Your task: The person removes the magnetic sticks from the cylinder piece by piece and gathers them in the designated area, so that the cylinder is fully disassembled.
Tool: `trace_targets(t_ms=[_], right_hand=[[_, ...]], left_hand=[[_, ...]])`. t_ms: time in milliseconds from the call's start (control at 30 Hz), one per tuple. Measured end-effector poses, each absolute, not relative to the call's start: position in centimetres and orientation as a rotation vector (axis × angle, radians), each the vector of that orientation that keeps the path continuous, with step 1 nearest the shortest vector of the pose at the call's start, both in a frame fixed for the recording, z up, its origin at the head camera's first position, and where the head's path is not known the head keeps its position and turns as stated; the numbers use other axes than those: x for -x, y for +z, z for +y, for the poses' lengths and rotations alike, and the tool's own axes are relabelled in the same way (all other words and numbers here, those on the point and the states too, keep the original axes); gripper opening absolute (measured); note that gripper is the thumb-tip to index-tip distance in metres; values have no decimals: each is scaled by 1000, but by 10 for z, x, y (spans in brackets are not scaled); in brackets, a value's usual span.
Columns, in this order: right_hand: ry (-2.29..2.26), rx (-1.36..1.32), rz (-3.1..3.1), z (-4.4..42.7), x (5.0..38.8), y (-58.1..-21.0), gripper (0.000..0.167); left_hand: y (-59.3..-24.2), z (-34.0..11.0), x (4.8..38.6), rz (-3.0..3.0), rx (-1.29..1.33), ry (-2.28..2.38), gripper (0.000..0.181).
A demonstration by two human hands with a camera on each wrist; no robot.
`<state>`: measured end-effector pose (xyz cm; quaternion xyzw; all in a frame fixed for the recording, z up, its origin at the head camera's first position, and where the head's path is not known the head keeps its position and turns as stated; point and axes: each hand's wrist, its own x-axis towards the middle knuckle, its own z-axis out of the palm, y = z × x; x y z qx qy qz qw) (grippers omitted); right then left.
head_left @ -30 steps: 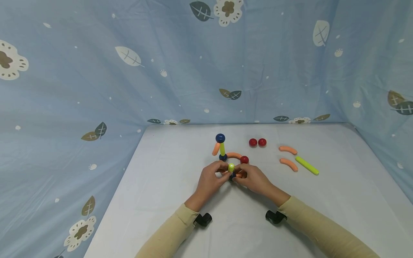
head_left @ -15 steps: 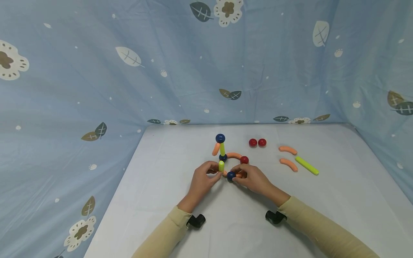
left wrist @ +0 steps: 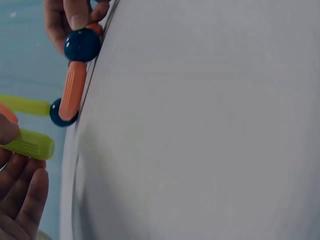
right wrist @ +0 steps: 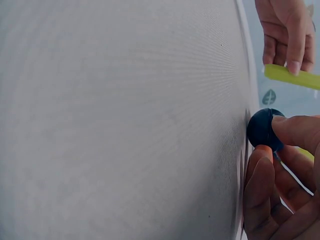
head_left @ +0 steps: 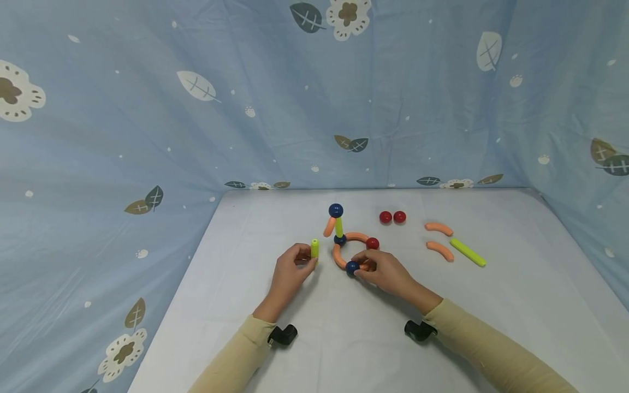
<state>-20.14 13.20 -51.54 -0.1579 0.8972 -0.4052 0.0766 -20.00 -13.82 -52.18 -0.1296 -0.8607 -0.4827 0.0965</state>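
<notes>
My left hand [head_left: 289, 273] pinches a short yellow-green rod [head_left: 314, 248] upright between thumb and fingers, left of a ring of curved orange rods [head_left: 338, 256] and balls. At the ring's near side, my right hand [head_left: 388, 273] grips a blue ball [right wrist: 262, 129] and covers part of the orange rod beside it. A red ball [head_left: 372, 243] joins the ring at the right, another blue ball [head_left: 340, 239] at the back left. From that one rises a second yellow-green rod [head_left: 338, 227], topped by a blue ball [head_left: 336, 210] with a curved orange rod [head_left: 329, 227] slanting down from it.
Two loose red balls [head_left: 392, 217] lie behind the ring on the white table [head_left: 236, 273]. Farther right are two curved orange rods [head_left: 439, 228] and a long yellow-green rod [head_left: 467, 252]. A blue patterned cloth [head_left: 275, 109] hangs behind the table.
The left hand has moved left with the yellow-green rod, from over the near blue ball to a spot apart from the ring. My right hand has stayed on that ball.
</notes>
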Motion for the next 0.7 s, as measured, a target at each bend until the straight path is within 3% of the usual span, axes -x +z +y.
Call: trace_targets(t_ms=[333, 700], right_hand=[[-1223, 485, 2685, 133, 201, -516, 30], [-1226, 467, 2684, 132, 201, -516, 31]], left_hand=[[-522, -158, 205, -2575, 236, -1381, 20], [-524, -176, 211, -2595, 131, -1300, 41]])
